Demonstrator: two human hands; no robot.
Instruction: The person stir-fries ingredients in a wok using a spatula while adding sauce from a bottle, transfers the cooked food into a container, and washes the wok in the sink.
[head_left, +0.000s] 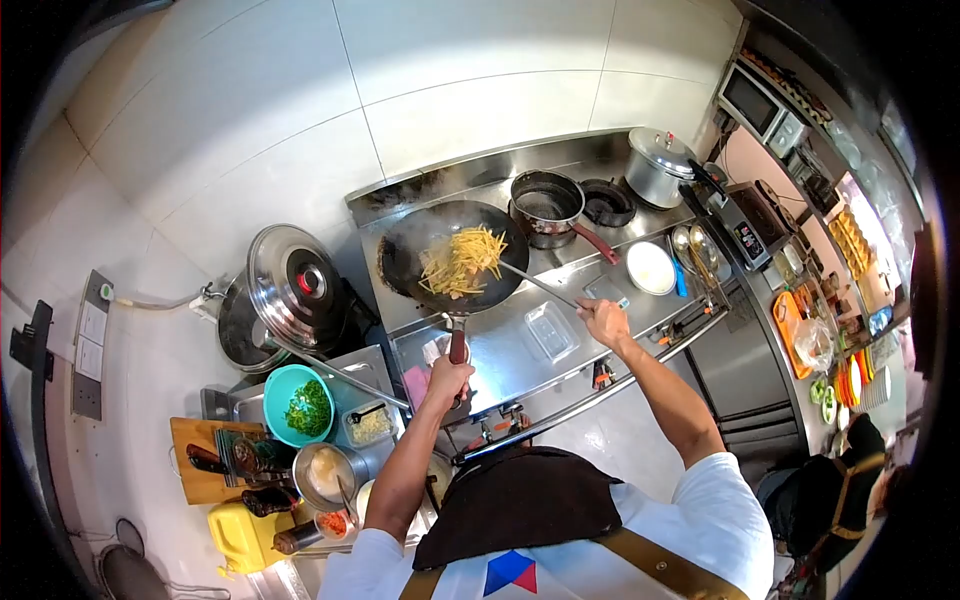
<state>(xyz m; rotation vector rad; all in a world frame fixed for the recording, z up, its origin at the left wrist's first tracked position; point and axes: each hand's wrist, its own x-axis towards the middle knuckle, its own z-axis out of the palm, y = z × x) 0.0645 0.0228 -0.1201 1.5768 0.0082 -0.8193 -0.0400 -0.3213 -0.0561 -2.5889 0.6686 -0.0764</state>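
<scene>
I'm looking in remotely on a kitchen: a steel stove [488, 350], a wok [412, 240], a lidded pot [655, 172], a microwave [752, 98] and chopped greens [308, 408].

Yellow strips [465, 262], black wok [485, 293], dark red handle [457, 347], turquoise bowl [277, 402], yellow jug [243, 540]

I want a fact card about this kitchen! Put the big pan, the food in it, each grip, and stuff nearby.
Big pan: dark, at the stove
Food inside: a heap of yellow strips
Left grip: closed around the pan handle
Right grip: closed on a long metal tool, its far end at the strips
Nearby, picture right: saucepan, lidded silver pot
Nearby, picture left: teal bowl with chopped greens
</scene>
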